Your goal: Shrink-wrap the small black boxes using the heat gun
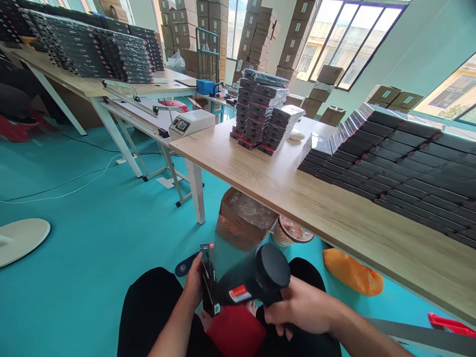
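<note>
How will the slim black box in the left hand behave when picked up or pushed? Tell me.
The slim black box is probably fairly stiff, as its edges look straight. It is likely light, since the left hand alone seems to support it. Pushed while lying flat, it should slide rather than roll, given its flat faces.

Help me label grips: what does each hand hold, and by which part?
Left hand: slim black box, by its left edge. Right hand: black blower-like tool, by its handle.

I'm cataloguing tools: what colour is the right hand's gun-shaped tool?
The gun-shaped tool is mostly black, seen in the head view.
</note>
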The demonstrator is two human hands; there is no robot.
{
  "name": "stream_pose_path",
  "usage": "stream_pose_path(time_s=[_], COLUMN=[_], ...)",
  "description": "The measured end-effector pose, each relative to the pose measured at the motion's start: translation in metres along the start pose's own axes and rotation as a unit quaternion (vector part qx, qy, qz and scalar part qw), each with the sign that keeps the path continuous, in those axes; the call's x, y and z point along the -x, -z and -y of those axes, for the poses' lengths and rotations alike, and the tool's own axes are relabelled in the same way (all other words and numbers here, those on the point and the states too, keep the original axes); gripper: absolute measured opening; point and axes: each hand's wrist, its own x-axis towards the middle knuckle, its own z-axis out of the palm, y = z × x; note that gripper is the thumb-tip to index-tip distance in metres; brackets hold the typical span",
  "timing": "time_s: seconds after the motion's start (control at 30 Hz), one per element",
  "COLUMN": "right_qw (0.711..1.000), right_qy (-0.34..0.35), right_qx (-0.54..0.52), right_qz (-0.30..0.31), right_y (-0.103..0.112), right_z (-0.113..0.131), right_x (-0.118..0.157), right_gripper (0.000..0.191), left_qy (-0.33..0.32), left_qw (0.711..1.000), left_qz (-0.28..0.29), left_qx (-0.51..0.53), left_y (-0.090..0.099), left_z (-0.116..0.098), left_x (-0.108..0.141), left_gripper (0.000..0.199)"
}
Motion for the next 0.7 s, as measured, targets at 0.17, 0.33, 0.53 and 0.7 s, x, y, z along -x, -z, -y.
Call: stream_pose_path(time_s=[0.17,0.33,0.53,0.7], right_qw=[0.996,0.929,0.836,0.831], right_qy=[-0.007,0.06,0.059,0.062], right_qx=[-0.085,-0.326,-0.521,-0.542], right_qz=[-0.035,-0.162,-0.159,-0.112], right_y=[-0.006,-0.001,0.01,0.012], right_z=[-0.039,-0.077,-0.101,-0.1], right_x=[0.021,0.015,-0.004,-0.009], right_gripper=[0.013,0.043,0.04,0.037], left_qy=[0.033,0.103,0.097,0.116], left_qw=[0.999,0.974,0.976,0.98], left_qz=[-0.009,0.176,0.182,0.159], left_qx=[0.012,0.101,0.073,0.035], left_y=[-0.004,-0.003,-0.012,-0.01], left_z=[-0.014,-0.023,-0.023,-0.021], left_x=[0.012,0.023,0.031,0.031], left_gripper=[0.052,0.057,0.047,0.041])
